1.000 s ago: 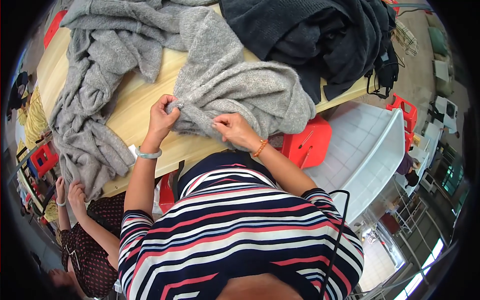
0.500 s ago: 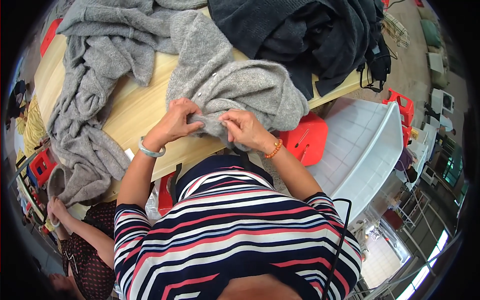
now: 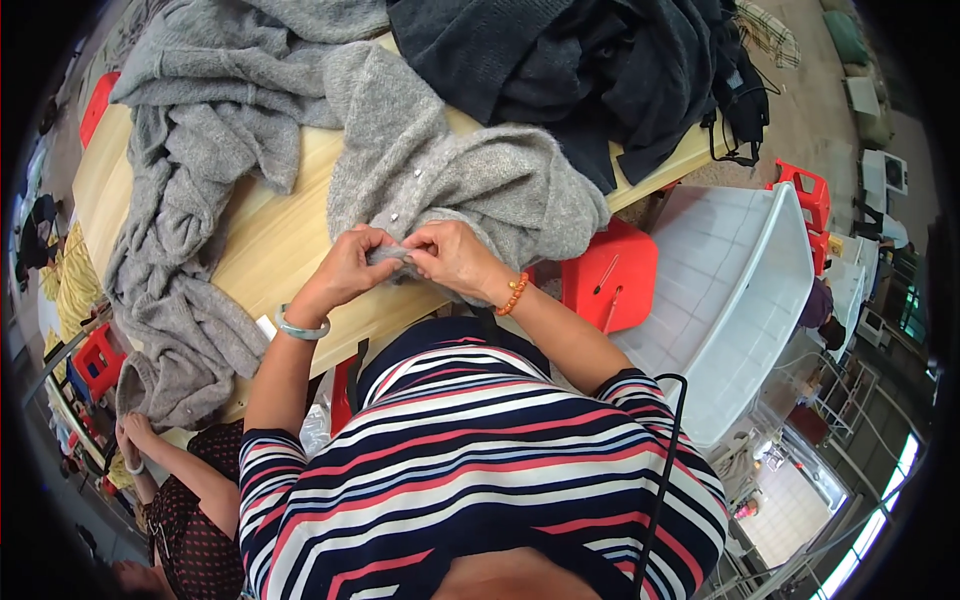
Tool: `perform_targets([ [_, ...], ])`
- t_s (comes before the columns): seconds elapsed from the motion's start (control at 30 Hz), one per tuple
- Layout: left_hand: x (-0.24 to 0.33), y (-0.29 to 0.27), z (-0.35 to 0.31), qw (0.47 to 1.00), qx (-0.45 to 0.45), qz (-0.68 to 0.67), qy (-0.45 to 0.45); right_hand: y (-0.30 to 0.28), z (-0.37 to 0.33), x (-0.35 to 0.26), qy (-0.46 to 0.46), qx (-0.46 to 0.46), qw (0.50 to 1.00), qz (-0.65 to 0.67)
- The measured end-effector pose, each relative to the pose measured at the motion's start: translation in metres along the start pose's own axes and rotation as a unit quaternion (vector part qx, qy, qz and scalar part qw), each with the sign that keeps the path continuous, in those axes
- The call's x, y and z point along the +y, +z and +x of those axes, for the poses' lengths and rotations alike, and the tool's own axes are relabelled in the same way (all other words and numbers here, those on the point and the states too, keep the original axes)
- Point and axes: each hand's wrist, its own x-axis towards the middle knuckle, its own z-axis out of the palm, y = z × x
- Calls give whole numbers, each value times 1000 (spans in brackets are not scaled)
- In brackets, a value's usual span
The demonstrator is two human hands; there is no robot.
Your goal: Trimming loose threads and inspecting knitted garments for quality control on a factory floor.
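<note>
A light grey knitted cardigan [image 3: 470,185] with small shiny buttons lies bunched at the near edge of the wooden table [image 3: 285,240]. My left hand [image 3: 348,268] pinches a fold of its edge between thumb and fingers. Close beside it, my right hand [image 3: 450,258] grips the same edge with its fingertips, the two hands almost touching. The bit of knit between my fingertips is mostly hidden. Part of the cardigan hangs over the table edge.
More grey knitwear [image 3: 190,200] trails down the table's left side, where a co-worker's hands [image 3: 135,430] hold its end. Dark knitwear [image 3: 560,70] is heaped at the back. To the right are a red stool [image 3: 612,275] with thin tools on it and a large white bin [image 3: 715,300].
My right hand has moved left, closer to my left hand, along the cardigan's edge. The view has shifted slightly. The co-worker's hands still hold the grey knitwear.
</note>
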Motion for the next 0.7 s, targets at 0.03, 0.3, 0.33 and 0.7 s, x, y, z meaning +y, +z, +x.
perform_targets([
  [0.03, 3, 3, -1, 1000, -4, 18, -3, -3, -1, -2, 6, -19, 999, -27],
  [0.3, -5, 29, -4, 985, 83, 143, 56, -4, -17, -8, -90, -7, 991, -104],
  [0.33, -1, 32, -4, 976, 95, 182, 77, -2, -20, -4, -93, 2, 990, -107],
  [0.7, -39, 30, 37, 984, 164, -57, -44, 8, -20, 19, -86, 2, 990, -116],
])
